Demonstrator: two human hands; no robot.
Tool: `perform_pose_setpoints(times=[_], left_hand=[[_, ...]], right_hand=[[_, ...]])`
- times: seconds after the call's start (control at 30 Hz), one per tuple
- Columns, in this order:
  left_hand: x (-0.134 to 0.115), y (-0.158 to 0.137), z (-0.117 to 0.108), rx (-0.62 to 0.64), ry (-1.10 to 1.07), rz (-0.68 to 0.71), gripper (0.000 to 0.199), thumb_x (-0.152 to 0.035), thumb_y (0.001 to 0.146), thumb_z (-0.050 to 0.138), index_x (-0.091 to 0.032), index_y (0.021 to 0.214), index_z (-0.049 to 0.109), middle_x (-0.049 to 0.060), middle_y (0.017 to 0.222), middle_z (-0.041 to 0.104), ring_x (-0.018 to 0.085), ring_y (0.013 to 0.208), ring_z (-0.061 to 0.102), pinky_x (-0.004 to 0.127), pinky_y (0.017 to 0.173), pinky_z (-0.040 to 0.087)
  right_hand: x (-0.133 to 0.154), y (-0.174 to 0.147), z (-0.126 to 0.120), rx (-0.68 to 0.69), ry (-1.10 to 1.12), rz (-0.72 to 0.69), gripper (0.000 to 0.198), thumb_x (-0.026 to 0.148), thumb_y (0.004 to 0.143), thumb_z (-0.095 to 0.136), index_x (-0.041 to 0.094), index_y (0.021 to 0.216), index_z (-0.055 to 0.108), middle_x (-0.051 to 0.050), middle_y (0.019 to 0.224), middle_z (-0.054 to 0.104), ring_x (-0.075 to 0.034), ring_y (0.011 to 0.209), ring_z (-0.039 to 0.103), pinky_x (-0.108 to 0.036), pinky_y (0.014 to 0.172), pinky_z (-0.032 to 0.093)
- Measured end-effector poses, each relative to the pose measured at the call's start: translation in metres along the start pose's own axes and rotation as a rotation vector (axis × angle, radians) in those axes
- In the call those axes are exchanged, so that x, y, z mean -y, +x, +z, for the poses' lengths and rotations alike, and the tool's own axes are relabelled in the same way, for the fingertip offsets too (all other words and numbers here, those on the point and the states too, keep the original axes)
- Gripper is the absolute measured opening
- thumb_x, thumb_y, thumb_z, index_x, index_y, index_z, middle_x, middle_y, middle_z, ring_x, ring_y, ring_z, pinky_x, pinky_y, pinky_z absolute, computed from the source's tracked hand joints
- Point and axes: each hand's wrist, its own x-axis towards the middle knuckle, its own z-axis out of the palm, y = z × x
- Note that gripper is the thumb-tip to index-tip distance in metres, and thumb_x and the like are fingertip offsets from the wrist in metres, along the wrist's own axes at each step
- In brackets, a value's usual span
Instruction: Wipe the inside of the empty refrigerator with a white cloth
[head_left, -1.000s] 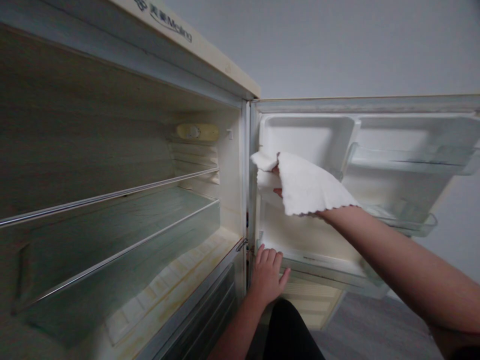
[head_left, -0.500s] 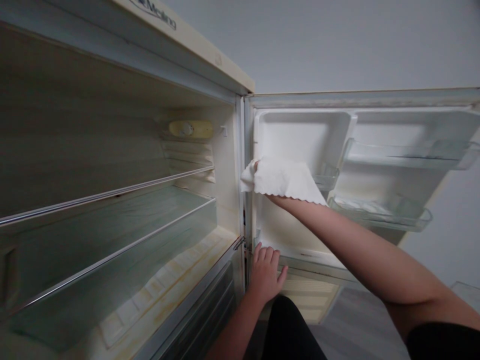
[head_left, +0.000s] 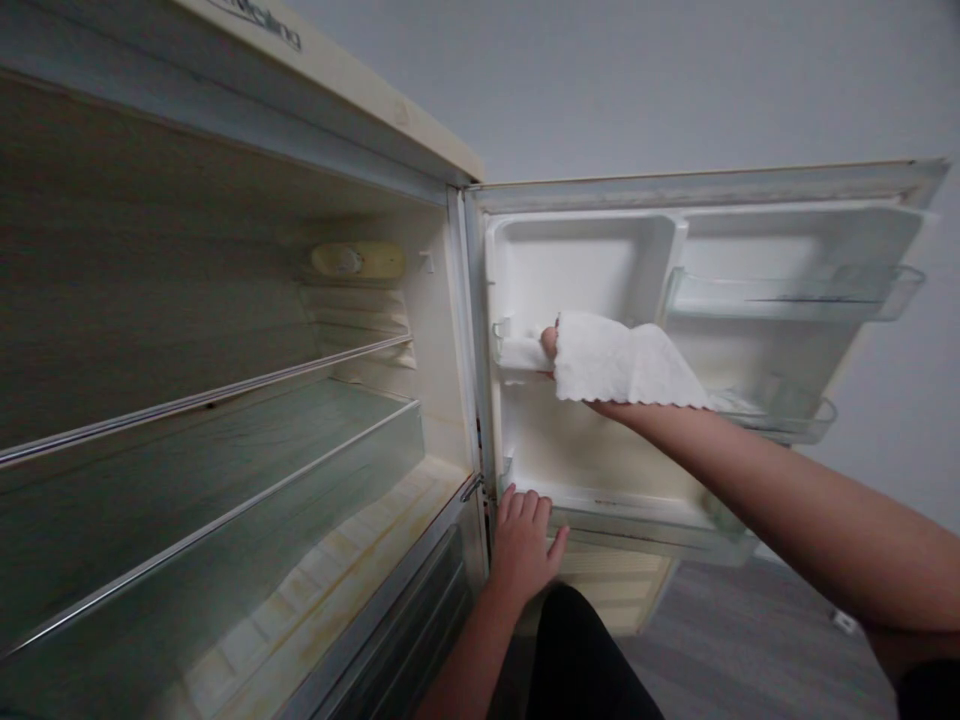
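Observation:
My right hand (head_left: pixel 550 343) is at the small middle shelf (head_left: pixel 517 352) of the open fridge door (head_left: pixel 585 250). A white cloth (head_left: pixel 611 360) with a wavy edge drapes over this hand and wrist, hiding most of the fingers; the hand is closed on it. Lower down, my left hand (head_left: pixel 523 545) rests its fingertips at the rim of the bottom door shelf (head_left: pixel 630 530). Its fingers are stretched out, the thumb stands apart, and nothing is held in it.
To the left is the fridge's inside, with a glass shelf (head_left: pixel 225 395), a clear drawer front (head_left: pixel 247 550) and a yellow-stained floor (head_left: pixel 322 600). Clear racks (head_left: pixel 795 300) line the door's right side. A lower door (head_left: pixel 611 590) stands open beneath, above a grey floor (head_left: pixel 742 630).
My right hand and the cloth have moved right along the middle door shelf, uncovering its left end. My left hand stays at the bottom shelf. The view has shifted slightly.

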Motion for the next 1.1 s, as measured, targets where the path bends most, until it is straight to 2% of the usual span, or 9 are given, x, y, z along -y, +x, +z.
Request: perform_pose_setpoints(times=[0.1,0.17,0.33,0.5,0.63,0.77,0.9,1.0,1.1], left_hand=[[0.0,0.0,0.001,-0.002,-0.002,0.0,0.021,-0.034,0.09,0.068,-0.021,0.102,0.058,0.006,0.101,0.062,0.028,0.101,0.058,0.054,0.117,0.039],[0.0,0.0,0.002,-0.007,-0.012,0.002,0.02,-0.033,0.091,0.067,-0.021,0.103,0.058,0.006,0.101,0.062,0.028,0.102,0.058,0.054,0.118,0.039],[0.001,-0.001,0.004,-0.018,-0.019,0.004,0.02,-0.033,0.09,0.067,-0.021,0.103,0.057,0.005,0.101,0.062,0.027,0.101,0.057,0.053,0.119,0.037],[0.0,-0.001,0.003,-0.019,-0.02,0.006,0.02,-0.033,0.09,0.067,-0.021,0.103,0.057,0.005,0.101,0.062,0.027,0.102,0.057,0.054,0.12,0.037],[-0.001,-0.001,0.002,-0.012,-0.019,0.009,0.019,-0.033,0.09,0.067,-0.021,0.102,0.057,0.006,0.101,0.061,0.028,0.101,0.058,0.054,0.119,0.037],[-0.002,0.0,0.001,-0.018,-0.017,0.008,0.018,-0.032,0.09,0.066,-0.021,0.101,0.057,0.006,0.098,0.06,0.028,0.099,0.057,0.054,0.118,0.039],[-0.002,0.0,0.001,-0.014,0.001,0.005,0.019,-0.033,0.09,0.066,-0.02,0.102,0.058,0.006,0.099,0.06,0.028,0.099,0.057,0.055,0.117,0.04],[-0.002,0.0,0.001,-0.008,0.02,0.001,0.021,-0.034,0.09,0.067,-0.02,0.104,0.058,0.007,0.101,0.061,0.028,0.101,0.057,0.055,0.118,0.04],[-0.002,0.0,0.001,-0.005,0.028,0.0,0.022,-0.035,0.09,0.067,-0.02,0.104,0.059,0.007,0.102,0.061,0.028,0.102,0.057,0.055,0.118,0.039]], right_hand=[[-0.023,-0.02,0.001,-0.041,-0.156,0.015,0.027,0.04,0.1,0.051,0.017,0.11,0.062,-0.011,0.105,0.064,-0.024,0.09,0.06,-0.036,0.077,0.045],[-0.039,-0.035,0.001,-0.074,-0.159,-0.003,0.028,0.044,0.098,0.055,0.018,0.107,0.061,-0.011,0.103,0.064,-0.023,0.086,0.058,-0.035,0.075,0.042],[-0.06,-0.05,0.003,-0.181,-0.111,-0.148,0.041,0.049,0.104,0.043,0.014,0.116,0.059,-0.013,0.105,0.066,-0.026,0.091,0.058,-0.035,0.08,0.042],[-0.047,-0.037,-0.009,-0.058,0.109,-0.021,0.046,0.051,0.106,0.031,0.017,0.109,0.062,-0.013,0.109,0.068,-0.024,0.094,0.061,-0.035,0.085,0.044],[-0.038,-0.021,-0.02,0.037,0.265,-0.027,0.048,0.047,0.107,0.028,0.018,0.117,0.064,-0.015,0.121,0.067,-0.025,0.109,0.061,-0.039,0.1,0.044],[-0.03,0.0,-0.024,0.242,0.409,0.054,0.055,0.059,0.104,0.031,0.019,0.122,0.064,-0.016,0.127,0.067,-0.027,0.116,0.062,-0.041,0.106,0.045],[-0.007,0.025,-0.033,0.4,0.482,0.136,0.073,0.07,0.102,0.025,0.014,0.135,0.057,-0.02,0.147,0.056,-0.031,0.135,0.054,-0.045,0.117,0.038],[0.014,0.039,-0.039,0.432,0.458,0.17,0.075,0.07,0.101,0.032,0.01,0.139,0.056,-0.023,0.147,0.056,-0.033,0.134,0.055,-0.047,0.114,0.04],[0.025,0.045,-0.038,0.37,0.444,0.133,0.068,0.065,0.098,0.048,0.008,0.134,0.06,-0.024,0.139,0.063,-0.032,0.128,0.059,-0.043,0.108,0.044]])
